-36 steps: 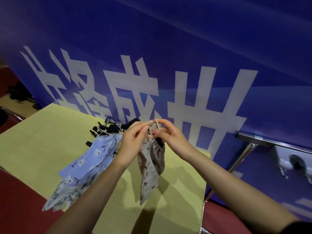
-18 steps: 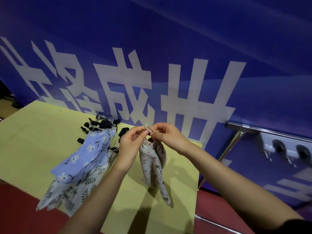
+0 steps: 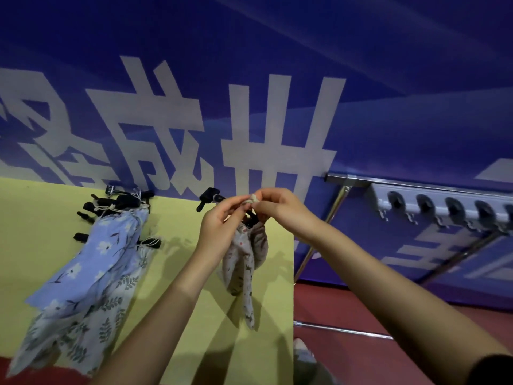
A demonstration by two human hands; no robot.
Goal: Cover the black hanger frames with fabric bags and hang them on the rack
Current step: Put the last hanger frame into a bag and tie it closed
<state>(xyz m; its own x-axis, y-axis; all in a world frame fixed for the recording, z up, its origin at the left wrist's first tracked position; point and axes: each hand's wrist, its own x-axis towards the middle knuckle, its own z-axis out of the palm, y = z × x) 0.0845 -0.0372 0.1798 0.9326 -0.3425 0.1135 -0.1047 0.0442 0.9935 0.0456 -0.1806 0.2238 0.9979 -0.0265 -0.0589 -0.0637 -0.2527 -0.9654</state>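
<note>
Both hands were up in the air, close together, over the yellow table. The left hand had its thumb and finger curled in a small pinch on the string at the top of a pale flowered bag. The right hand pinched the same string from the other side. The rest of its fingers were curled under it. The bag hung down just below the two hands, and its mouth was bunched up tight. A bit of the black hanger stuck out just behind the left hand.

To the left of the hands, two more bags lay on the table. One was a blue bag and under it was a leafy bag. Black hanger ends poked out of their tops. The rack, with its row of round holes, stood to the right of the right hand.

It looked like the string was being tied. The knot could come out loose if the pinch slipped, and then the bag might slide off the hanger. The string was thin, so it could also slip out of the fingers. If one hand let go too soon, the bag and hanger could drop onto the table.
</note>
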